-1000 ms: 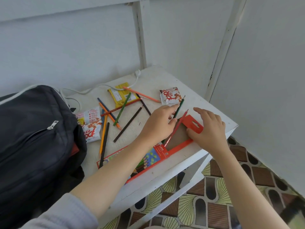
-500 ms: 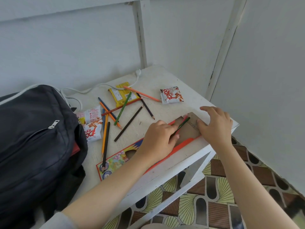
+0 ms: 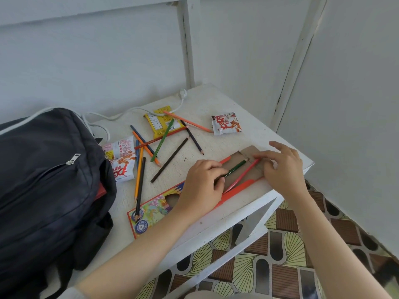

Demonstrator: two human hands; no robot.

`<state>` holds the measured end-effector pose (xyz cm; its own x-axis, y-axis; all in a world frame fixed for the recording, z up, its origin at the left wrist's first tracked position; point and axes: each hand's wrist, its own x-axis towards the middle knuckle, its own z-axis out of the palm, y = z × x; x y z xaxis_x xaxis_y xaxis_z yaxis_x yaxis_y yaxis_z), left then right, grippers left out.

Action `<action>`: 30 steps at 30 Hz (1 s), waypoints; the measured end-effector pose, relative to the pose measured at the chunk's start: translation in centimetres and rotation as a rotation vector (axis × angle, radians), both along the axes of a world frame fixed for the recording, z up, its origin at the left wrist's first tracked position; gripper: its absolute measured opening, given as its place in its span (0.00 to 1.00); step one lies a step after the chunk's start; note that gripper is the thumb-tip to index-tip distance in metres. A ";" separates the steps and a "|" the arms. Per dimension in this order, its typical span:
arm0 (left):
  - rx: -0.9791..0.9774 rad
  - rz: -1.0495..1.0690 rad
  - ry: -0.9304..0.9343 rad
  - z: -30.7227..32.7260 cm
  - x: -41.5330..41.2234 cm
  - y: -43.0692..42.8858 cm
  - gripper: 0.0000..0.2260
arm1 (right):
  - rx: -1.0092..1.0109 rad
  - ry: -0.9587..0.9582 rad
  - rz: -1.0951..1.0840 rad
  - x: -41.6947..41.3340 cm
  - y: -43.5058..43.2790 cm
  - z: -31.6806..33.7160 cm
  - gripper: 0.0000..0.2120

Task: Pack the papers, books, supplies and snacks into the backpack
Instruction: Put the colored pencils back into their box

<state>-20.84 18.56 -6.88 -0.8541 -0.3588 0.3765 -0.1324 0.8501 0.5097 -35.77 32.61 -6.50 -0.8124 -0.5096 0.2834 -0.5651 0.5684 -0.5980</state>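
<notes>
A flat colourful pencil box [image 3: 151, 210] lies at the table's front edge, its cardboard flap [image 3: 248, 156] open at the right end. My left hand [image 3: 200, 186] rests on the box and pinches a green pencil [image 3: 235, 168] and a red pencil [image 3: 244, 174] whose tips lie in the opening. My right hand [image 3: 280, 167] holds the flap, fingertips touching the red pencil's tip. Several loose coloured pencils [image 3: 151, 147] lie scattered mid-table. A black backpack [image 3: 47, 180] stands at the left, something red showing in its opening.
Two white-and-red snack packets [image 3: 122, 160] lie beside the backpack, a third packet [image 3: 226, 124] sits at the back right, and a yellow packet [image 3: 162, 123] lies under pencils. A white cable [image 3: 121, 115] runs along the wall. The white table [image 3: 216, 100] ends just past my right hand, above a patterned floor.
The box flap has turned over from its red side to bare cardboard. My left hand brought the green and red pencils down into the box opening; my right hand shifted onto the flap.
</notes>
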 end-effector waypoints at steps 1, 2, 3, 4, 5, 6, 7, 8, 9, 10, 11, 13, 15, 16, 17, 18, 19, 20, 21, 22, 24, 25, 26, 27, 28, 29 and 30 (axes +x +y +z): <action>-0.005 0.000 0.002 0.0 0.0 0.0 0.10 | -0.015 -0.020 -0.004 0.0 0.1 0.1 0.17; -0.011 0.000 -0.003 0.0 0.1 0.1 0.11 | -0.033 -0.042 -0.007 0.0 0.3 0.3 0.17; -0.018 0.000 -0.014 0.0 0.1 0.2 0.13 | -0.051 -0.062 -0.009 0.0 0.5 0.4 0.17; -0.027 -0.001 -0.028 0.1 0.1 0.2 0.16 | -0.064 -0.074 -0.010 0.0 0.6 0.5 0.16; -0.042 -0.005 -0.040 0.1 0.1 0.3 0.19 | -0.073 -0.075 -0.012 0.0 0.8 0.4 0.16; -0.061 -0.010 -0.051 0.1 0.1 0.3 0.21 | -0.080 -0.061 -0.014 0.1 1.0 0.4 0.15; -0.078 -0.016 -0.058 0.0 0.1 0.2 0.22 | -0.082 -0.039 -0.017 0.3 1.1 0.2 0.14; -0.087 -0.023 -0.060 0.0 0.1 0.2 0.21 | -0.074 -0.017 -0.014 0.5 1.3 0.0 0.14; -0.086 -0.029 -0.054 -0.1 0.1 0.2 0.20 | -0.056 0.002 -0.007 0.8 1.4 -0.2 0.15; -0.080 -0.032 -0.040 -0.1 0.1 0.2 0.18 | -0.034 0.016 0.004 1.2 1.5 -0.4 0.17; -0.073 -0.032 -0.023 -0.2 0.1 0.2 0.17 | -0.013 0.025 0.012 1.6 1.6 -0.6 0.18; -0.067 -0.031 0.005 -0.2 0.1 0.2 0.17 | 0.015 0.032 0.033 2.4 1.7 -0.9 0.21; -0.085 -0.043 0.031 -0.3 0.0 0.1 0.17 | 0.030 0.043 0.065 3.1 1.6 -1.1 0.27; -0.100 -0.052 0.044 -0.4 0.1 0.0 0.16 | 0.035 0.044 0.076 3.4 1.5 -1.1 0.29; -0.116 -0.062 0.058 -0.4 0.0 -0.2 0.16 | 0.036 0.037 0.082 3.5 1.5 -1.2 0.29; -0.134 -0.071 0.072 -0.4 0.1 -0.3 0.16 | 0.034 0.030 0.086 3.5 1.4 -1.2 0.30; -0.150 -0.079 0.082 -0.4 0.1 -0.5 0.17 | 0.029 0.023 0.089 3.5 1.4 -1.1 0.30; -0.163 -0.086 0.087 -0.4 0.2 -0.6 0.17 | 0.023 0.019 0.090 3.5 1.4 -1.1 0.29; -0.170 -0.089 0.084 -0.3 0.2 -0.7 0.17 | 0.014 0.021 0.087 3.5 1.3 -1.0 0.27; -0.166 -0.086 0.080 -0.2 0.3 -0.7 0.16 | 0.001 0.028 0.081 3.5 1.2 -0.8 0.23; -0.136 -0.054 0.090 0.5 0.5 -1.1 0.13 | -0.046 0.052 0.070 3.5 0.4 -0.1 0.15; -0.124 -0.022 0.100 0.9 0.6 -1.5 0.10 | -0.071 0.066 0.073 3.5 -0.2 0.3 0.13; -0.125 0.026 0.102 1.3 0.7 -2.2 0.08 | -0.087 0.082 0.086 3.5 -0.9 0.6 0.11; -0.134 0.090 0.093 1.7 0.8 -3.0 0.07 | -0.089 0.103 0.104 3.5 -1.8 0.9 0.10; -0.143 0.165 0.066 2.1 1.0 -3.9 0.06 | -0.076 0.127 0.123 3.5 -2.7 1.1 0.09; -0.145 0.240 0.026 2.4 1.2 -4.8 0.07 | -0.049 0.153 0.137 3.5 -3.8 1.3 0.08; -0.145 0.312 -0.021 2.6 1.4 -5.7 0.08 | -0.011 0.173 0.147 3.4 -5.0 1.5 0.07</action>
